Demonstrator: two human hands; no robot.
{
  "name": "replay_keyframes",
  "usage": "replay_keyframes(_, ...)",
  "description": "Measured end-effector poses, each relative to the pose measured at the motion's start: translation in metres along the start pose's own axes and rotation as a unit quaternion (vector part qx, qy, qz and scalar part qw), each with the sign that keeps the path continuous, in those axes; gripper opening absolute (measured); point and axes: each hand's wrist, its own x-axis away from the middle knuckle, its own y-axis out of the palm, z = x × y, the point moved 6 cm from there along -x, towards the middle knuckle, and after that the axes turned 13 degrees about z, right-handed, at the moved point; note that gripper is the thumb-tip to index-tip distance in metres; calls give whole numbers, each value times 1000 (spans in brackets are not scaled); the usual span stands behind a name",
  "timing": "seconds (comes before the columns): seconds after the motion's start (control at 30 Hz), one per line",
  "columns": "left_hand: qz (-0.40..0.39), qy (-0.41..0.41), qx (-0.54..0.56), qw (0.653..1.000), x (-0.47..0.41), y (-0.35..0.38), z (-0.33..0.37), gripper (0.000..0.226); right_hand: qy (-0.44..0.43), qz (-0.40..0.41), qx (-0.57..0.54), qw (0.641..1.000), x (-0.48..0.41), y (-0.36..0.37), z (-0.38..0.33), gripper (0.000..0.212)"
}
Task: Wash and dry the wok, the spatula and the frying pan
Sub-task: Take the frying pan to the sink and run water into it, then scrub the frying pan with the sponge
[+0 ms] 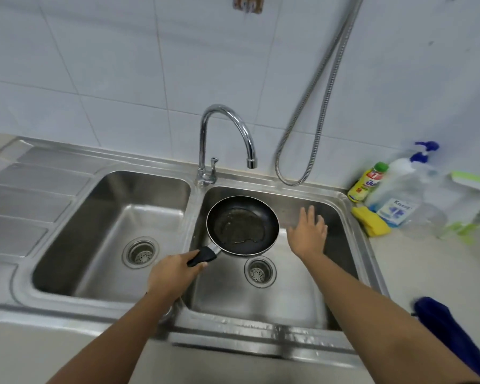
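A small black frying pan point(242, 226) with a little water or oil in it hangs over the right basin point(294, 289) of a steel double sink. My left hand point(172, 274) grips its black handle from below-left. To the right of the pan, my right hand point(308, 231) is spread flat over the basin, fingers straight and holding nothing. The chrome tap point(227, 134) arches above the pan with no water running. No wok or spatula is in sight.
The left basin point(108, 234) and ribbed drainboard point(25, 195) lie to the left. On the counter at right stand a yellow soap bottle point(367, 182), a clear pump bottle point(399, 195), a yellow sponge point(372, 224) and a blue cloth point(449, 331). A metal hose point(316, 106) hangs on the tiled wall.
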Motion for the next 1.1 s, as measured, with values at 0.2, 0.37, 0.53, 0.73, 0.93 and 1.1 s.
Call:
replay_keyframes(0.2, -7, 7, -12, 1000, 17, 11, 58, 35, 70, 12, 29, 997, -35, -20, 122, 67)
replay_keyframes(0.37, -13, -22, 5, 1000, 39, 34, 102, 31, 102, 0, 9, 995, -67, -21, 183, 70)
replay_keyframes(0.53, -8, -35, -7, 999, 58, 47, 136, 30, 100, 3, 22, 995, -76, -5, 206, 65)
replay_keyframes(0.73, -10, -40, -41, 998, 72, 52, 157, 33, 141, 28, -11, 989, -85, 0, 206, 42)
replay_keyframes(0.93, -26, -51, -62, 996, 87, 54, 168, 33, 148, 42, -98, 983, -76, 0, 194, 52)
replay_keyframes(1.1, -22, -65, -61, 996, 99, 51, 165, 34, 126, 51, -214, 967, -54, -9, 159, 62)
